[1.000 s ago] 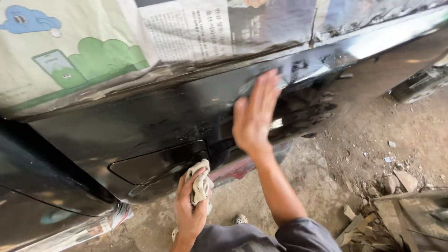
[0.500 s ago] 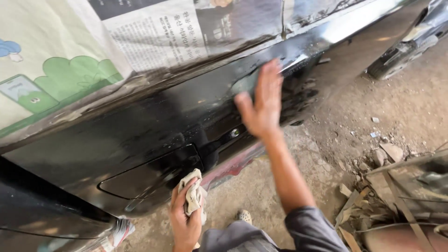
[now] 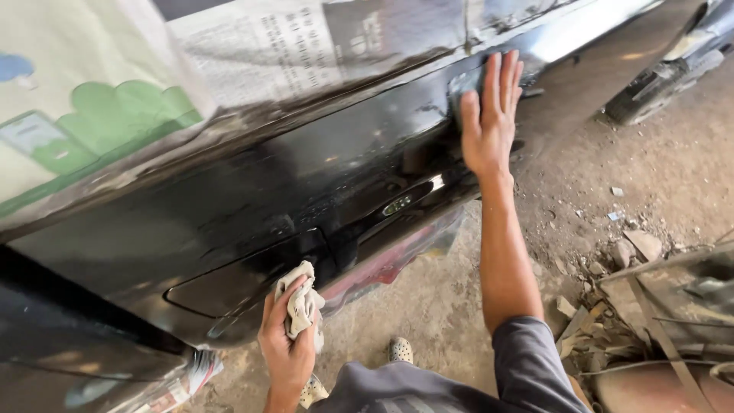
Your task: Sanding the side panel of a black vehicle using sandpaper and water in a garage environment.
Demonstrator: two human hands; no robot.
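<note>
Wiping down the black panel, rag ready

My left hand (image 3: 289,348) is closed round a crumpled rag (image 3: 300,302) at the panel's (image 3: 252,206) lower edge. Farther up, my right hand (image 3: 489,115) lies open and flat, pressing a grey pad (image 3: 464,86) against the top edge, just under the newspaper (image 3: 229,61) masking. I judge even pressure and strokes kept clear of the paper best.
</note>
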